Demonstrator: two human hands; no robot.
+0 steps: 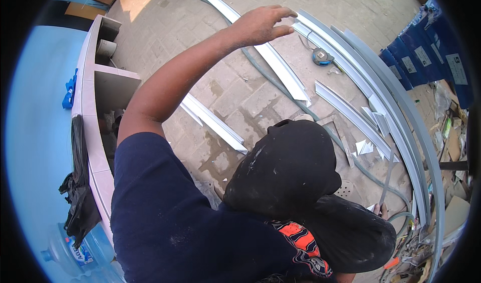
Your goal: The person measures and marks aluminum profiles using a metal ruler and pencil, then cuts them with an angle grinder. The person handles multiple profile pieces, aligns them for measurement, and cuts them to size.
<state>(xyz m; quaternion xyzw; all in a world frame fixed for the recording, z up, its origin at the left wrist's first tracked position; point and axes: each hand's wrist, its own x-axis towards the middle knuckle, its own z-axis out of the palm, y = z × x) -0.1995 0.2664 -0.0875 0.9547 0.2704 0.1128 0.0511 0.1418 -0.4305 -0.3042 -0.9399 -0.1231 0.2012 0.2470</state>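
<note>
My left arm stretches out toward the far side, and my left hand [268, 23] hangs above the floor, palm down, fingers extended with the thumb apart. Its fingertips are beside the far ends of long white profile strips [350, 70]; I cannot tell whether they touch. A blue and black tape measure [322, 56] lies next to these strips. Low on the right, my right hand [382, 212] shows only in part, its fingers around the lower end of a thin grey strip [388, 177]. My dark-clad knees [285, 170] hide much of that arm.
More white profiles [280, 65] and a shorter white piece [215, 125] lie on the paved floor [225, 90], with a grey-green hose [368, 175] among them. White offcuts [364, 147] are scattered nearby. Blue boxes [426, 52] and debris stand right; a tiled counter [92, 97] stands left.
</note>
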